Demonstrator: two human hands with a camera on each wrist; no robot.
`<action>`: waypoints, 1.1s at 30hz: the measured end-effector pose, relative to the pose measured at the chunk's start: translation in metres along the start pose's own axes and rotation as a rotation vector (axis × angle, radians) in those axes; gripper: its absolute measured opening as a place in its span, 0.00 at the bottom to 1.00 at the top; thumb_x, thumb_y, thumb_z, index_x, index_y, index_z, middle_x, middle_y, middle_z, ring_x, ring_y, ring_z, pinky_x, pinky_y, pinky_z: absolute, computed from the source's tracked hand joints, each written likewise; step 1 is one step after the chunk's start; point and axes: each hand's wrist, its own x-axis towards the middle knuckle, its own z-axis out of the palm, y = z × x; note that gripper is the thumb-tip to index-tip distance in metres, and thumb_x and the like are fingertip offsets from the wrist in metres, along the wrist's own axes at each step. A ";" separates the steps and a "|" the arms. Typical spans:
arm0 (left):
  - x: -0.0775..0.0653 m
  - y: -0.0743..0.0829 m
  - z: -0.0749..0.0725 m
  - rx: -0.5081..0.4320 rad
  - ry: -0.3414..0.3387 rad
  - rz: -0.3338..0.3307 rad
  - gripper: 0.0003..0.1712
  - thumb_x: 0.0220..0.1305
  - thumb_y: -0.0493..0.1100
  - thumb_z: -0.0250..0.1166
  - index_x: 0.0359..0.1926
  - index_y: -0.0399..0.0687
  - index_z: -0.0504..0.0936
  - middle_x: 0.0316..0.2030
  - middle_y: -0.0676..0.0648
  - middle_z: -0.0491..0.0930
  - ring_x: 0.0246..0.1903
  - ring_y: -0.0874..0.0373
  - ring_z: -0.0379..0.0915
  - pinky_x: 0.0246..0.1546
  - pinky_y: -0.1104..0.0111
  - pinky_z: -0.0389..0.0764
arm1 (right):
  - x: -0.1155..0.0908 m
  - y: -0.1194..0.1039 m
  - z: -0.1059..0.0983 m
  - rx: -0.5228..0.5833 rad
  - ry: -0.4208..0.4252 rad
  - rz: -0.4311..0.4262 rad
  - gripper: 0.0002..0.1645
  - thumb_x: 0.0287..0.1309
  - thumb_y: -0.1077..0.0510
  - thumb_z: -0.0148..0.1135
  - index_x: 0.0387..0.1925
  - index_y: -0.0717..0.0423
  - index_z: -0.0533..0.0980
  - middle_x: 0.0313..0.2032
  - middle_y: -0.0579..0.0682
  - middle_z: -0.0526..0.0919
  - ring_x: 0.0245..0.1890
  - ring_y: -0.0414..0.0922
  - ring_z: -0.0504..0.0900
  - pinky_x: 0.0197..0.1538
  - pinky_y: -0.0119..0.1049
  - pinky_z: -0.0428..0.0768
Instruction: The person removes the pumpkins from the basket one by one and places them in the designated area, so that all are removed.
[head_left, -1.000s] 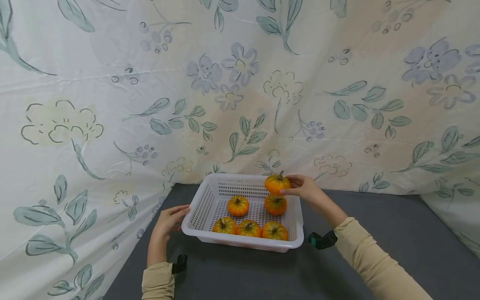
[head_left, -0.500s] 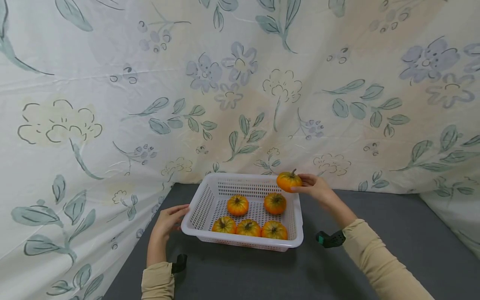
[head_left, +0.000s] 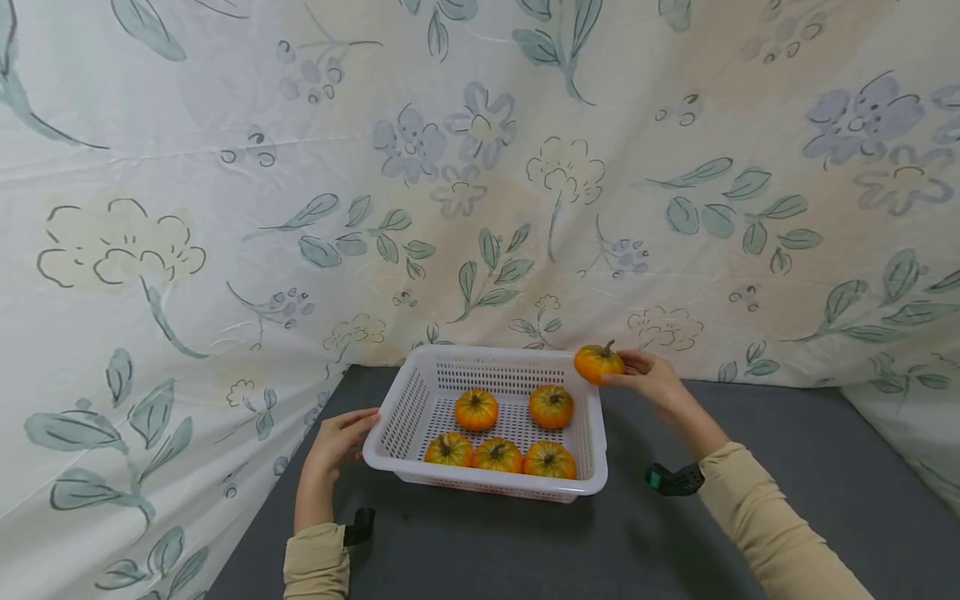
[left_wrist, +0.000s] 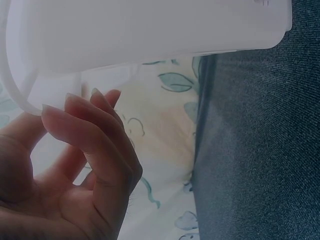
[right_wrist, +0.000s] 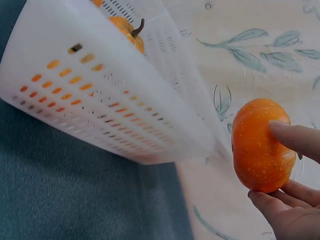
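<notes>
Pumpkin (head_left: 597, 363) rightward in hand (head_left: 654, 383), apparently aloft

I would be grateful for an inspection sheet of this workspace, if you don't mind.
Surface: dark table, with a white basket on it.
Job's things: five pumpkins inside the white basket, a sixth pumpkin raised near its far right corner.
Clutter: nothing seen.
Left hand: fingers at the white basket's left rim.
Right hand: fingers and thumb hold the sixth pumpkin.
Cables: nothing seen.
Surroundings: floral cloth behind and to both sides.
</notes>
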 end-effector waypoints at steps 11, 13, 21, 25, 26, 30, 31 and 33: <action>0.000 -0.001 -0.001 -0.010 0.006 -0.016 0.28 0.63 0.51 0.66 0.59 0.40 0.79 0.46 0.44 0.85 0.33 0.61 0.82 0.31 0.67 0.78 | -0.002 0.011 -0.007 0.010 0.003 0.006 0.51 0.62 0.52 0.65 0.74 0.66 0.47 0.74 0.68 0.50 0.74 0.64 0.54 0.72 0.60 0.55; -0.001 0.000 -0.001 -0.011 0.006 -0.017 0.28 0.63 0.52 0.66 0.59 0.40 0.79 0.47 0.43 0.85 0.33 0.60 0.82 0.31 0.67 0.78 | -0.003 0.013 -0.008 0.015 0.007 0.008 0.52 0.62 0.51 0.65 0.74 0.66 0.47 0.74 0.68 0.50 0.74 0.64 0.53 0.72 0.60 0.54; -0.002 0.001 0.000 -0.016 0.006 -0.020 0.28 0.63 0.52 0.67 0.59 0.40 0.79 0.46 0.44 0.85 0.32 0.61 0.82 0.30 0.67 0.78 | -0.001 0.026 -0.013 0.031 0.032 0.030 0.50 0.62 0.51 0.64 0.74 0.67 0.49 0.74 0.68 0.50 0.74 0.63 0.53 0.72 0.59 0.54; -0.001 0.002 0.000 -0.013 0.007 -0.018 0.28 0.63 0.51 0.67 0.59 0.40 0.79 0.45 0.45 0.85 0.32 0.62 0.81 0.31 0.67 0.78 | -0.001 0.032 -0.014 0.021 0.042 0.044 0.48 0.63 0.52 0.64 0.73 0.67 0.50 0.73 0.69 0.52 0.73 0.64 0.55 0.72 0.59 0.56; -0.001 0.002 0.000 -0.014 0.009 -0.018 0.28 0.63 0.51 0.67 0.59 0.40 0.79 0.45 0.45 0.85 0.32 0.62 0.81 0.30 0.67 0.78 | -0.001 0.034 -0.014 0.014 0.044 0.048 0.49 0.63 0.51 0.64 0.73 0.67 0.50 0.73 0.69 0.52 0.73 0.64 0.55 0.71 0.59 0.56; 0.000 0.002 0.000 -0.015 0.011 -0.018 0.27 0.63 0.51 0.66 0.58 0.39 0.79 0.44 0.45 0.85 0.31 0.62 0.81 0.30 0.67 0.78 | 0.003 0.048 -0.016 0.004 0.057 0.071 0.52 0.60 0.48 0.66 0.73 0.66 0.50 0.73 0.68 0.53 0.73 0.63 0.56 0.71 0.60 0.56; 0.000 0.002 0.000 -0.015 0.012 -0.018 0.27 0.63 0.51 0.66 0.58 0.39 0.79 0.44 0.45 0.85 0.31 0.62 0.81 0.30 0.67 0.78 | 0.008 0.056 -0.017 0.005 0.062 0.072 0.55 0.57 0.44 0.69 0.73 0.66 0.51 0.73 0.67 0.53 0.73 0.63 0.56 0.71 0.60 0.56; 0.000 0.002 0.000 -0.016 0.015 -0.021 0.27 0.63 0.50 0.66 0.58 0.40 0.79 0.44 0.45 0.85 0.31 0.62 0.81 0.29 0.67 0.78 | 0.013 0.066 -0.018 0.014 0.070 0.077 0.58 0.54 0.43 0.71 0.73 0.65 0.51 0.73 0.67 0.54 0.73 0.63 0.56 0.71 0.60 0.56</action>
